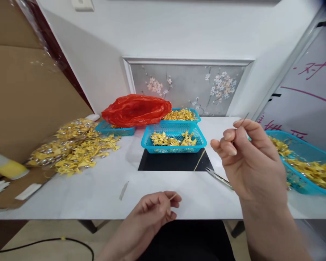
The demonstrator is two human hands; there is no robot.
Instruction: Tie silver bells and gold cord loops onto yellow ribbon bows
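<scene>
Low over the front edge of the table, my left hand [156, 210] is closed in a pinch; a short, thin pale strand [173, 197] sticks out between thumb and forefinger. Higher up and to the right, my right hand [251, 156] pinches a thin, dark needle-like piece [245, 118], its lower part hidden by the fingers. Whether a thread runs between the hands I cannot tell. Small scissors [219, 177] lie below my right hand, at the corner of a black mat [168, 161]. A gold strand [199, 160] rests on that mat.
A blue basket [176, 148] holds yellow ribbon pieces with silvery beads. Another basket [194, 112], a red plastic bag [136, 108] and a third basket [116, 131] stand behind. Bundles of yellow ribbon [78, 148] pile up left; a larger basket [301, 181] is at right.
</scene>
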